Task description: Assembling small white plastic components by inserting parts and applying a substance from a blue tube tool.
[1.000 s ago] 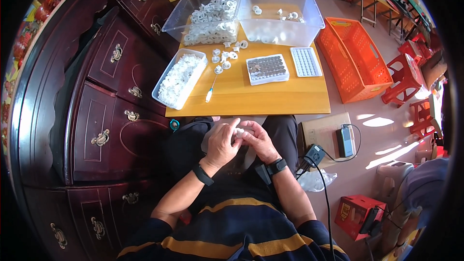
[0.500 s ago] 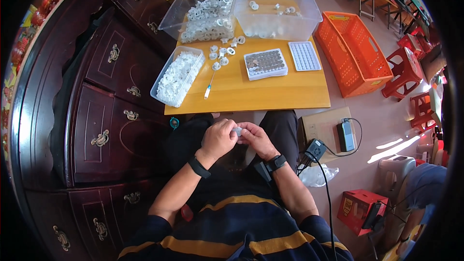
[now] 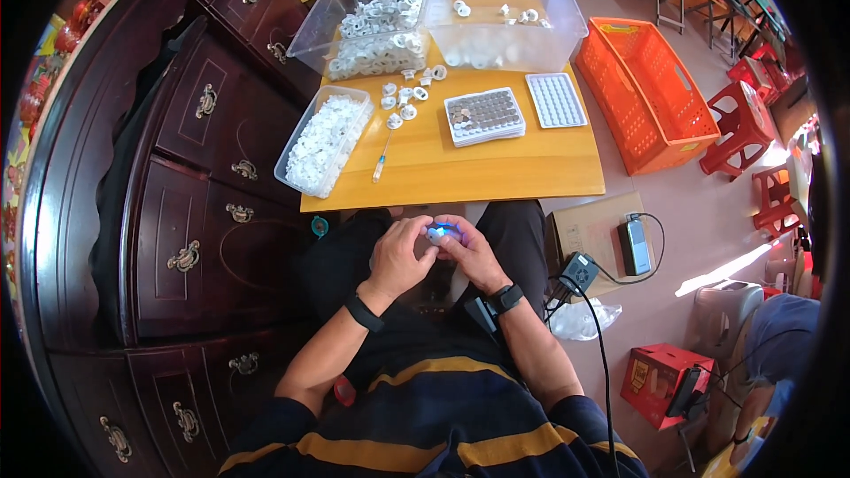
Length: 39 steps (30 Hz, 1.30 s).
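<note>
A small white plastic piece glowing blue [image 3: 437,235] is between my two hands, above my lap and just in front of the table edge. My left hand [image 3: 397,258] pinches its left side with thumb and fingertips. My right hand [image 3: 473,257] grips the other side, its fingers curled behind. Much of the piece is covered by my fingers. On the wooden table [image 3: 425,181] lie a thin screwdriver [image 3: 381,166] and several white ring-shaped parts [image 3: 407,111]. A white tray [image 3: 485,136] holds rows of round silvery discs, like button cells.
A tub [image 3: 287,159] of small white pieces stands at the table's left. Two clear bins, one heaped with ring parts [image 3: 297,49] and one holding a few [image 3: 567,40], stand at the back. A second white tray [image 3: 556,100] lies right. Beyond are an orange crate [image 3: 642,106] and dark drawers [image 3: 190,212].
The piece in my hands now glows blue, which it did not before. My left fingers have loosened and spread a little, showing more of it. Things on the table have stayed put.
</note>
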Each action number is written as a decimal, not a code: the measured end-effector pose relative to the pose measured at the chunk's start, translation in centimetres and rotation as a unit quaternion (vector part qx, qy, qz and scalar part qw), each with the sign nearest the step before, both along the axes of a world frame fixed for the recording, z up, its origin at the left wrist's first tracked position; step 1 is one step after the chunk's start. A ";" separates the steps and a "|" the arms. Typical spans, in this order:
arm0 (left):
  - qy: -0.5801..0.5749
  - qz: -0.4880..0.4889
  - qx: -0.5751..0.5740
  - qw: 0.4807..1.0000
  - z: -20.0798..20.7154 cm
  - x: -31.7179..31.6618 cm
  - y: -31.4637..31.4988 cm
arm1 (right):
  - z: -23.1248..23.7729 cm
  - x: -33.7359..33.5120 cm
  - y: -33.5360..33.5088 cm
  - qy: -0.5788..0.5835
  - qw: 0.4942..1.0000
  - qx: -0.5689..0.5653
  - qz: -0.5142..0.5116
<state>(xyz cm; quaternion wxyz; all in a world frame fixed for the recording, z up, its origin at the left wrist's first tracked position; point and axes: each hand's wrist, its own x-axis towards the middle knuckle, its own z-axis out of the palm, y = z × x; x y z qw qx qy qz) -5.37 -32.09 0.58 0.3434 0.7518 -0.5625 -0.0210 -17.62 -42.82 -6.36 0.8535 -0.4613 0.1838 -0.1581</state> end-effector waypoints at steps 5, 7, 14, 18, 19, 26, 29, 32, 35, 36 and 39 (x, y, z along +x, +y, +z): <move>-0.028 0.010 0.003 1.000 -0.3 -0.6 0.0 | 0.4 0.2 0.0 -0.014 1.000 0.009 -0.007; -0.032 0.007 -0.004 0.999 -0.5 -0.8 -0.2 | 0.4 0.2 0.0 -0.016 1.000 0.017 -0.011; -0.047 0.013 -0.019 0.999 -1.4 -0.9 -0.6 | 0.2 0.2 -0.1 -0.015 0.999 0.018 -0.031; -0.040 0.006 -0.028 0.999 -1.3 -0.9 -0.8 | 0.2 0.1 -0.2 -0.020 0.999 0.033 -0.031; -0.041 0.006 -0.028 0.999 -1.3 -1.0 -0.8 | 0.0 0.1 -0.2 -0.029 0.998 0.037 -0.031; -0.022 -0.001 -0.004 1.000 -0.7 -1.0 -1.3 | 0.3 -0.1 -0.3 -0.053 0.997 0.037 -0.031; -0.056 -0.013 0.001 0.998 0.3 -1.0 -1.7 | 0.2 -0.2 -0.4 -0.070 0.996 0.053 -0.034; -0.067 -0.024 0.005 0.997 1.5 -0.6 -2.4 | 0.5 -0.3 -0.4 -0.056 0.993 0.102 -0.034; -0.044 -0.040 0.026 0.998 3.8 -0.3 -4.2 | 0.7 -0.9 -1.2 -0.074 0.975 0.210 -0.008; -0.053 -0.046 0.015 0.997 4.6 -0.1 -5.1 | 1.0 -0.8 -1.1 -0.059 0.978 0.198 -0.006; -0.068 -0.071 -0.018 0.995 5.2 -0.6 -8.8 | 0.1 -0.7 -1.1 0.050 0.989 0.137 0.012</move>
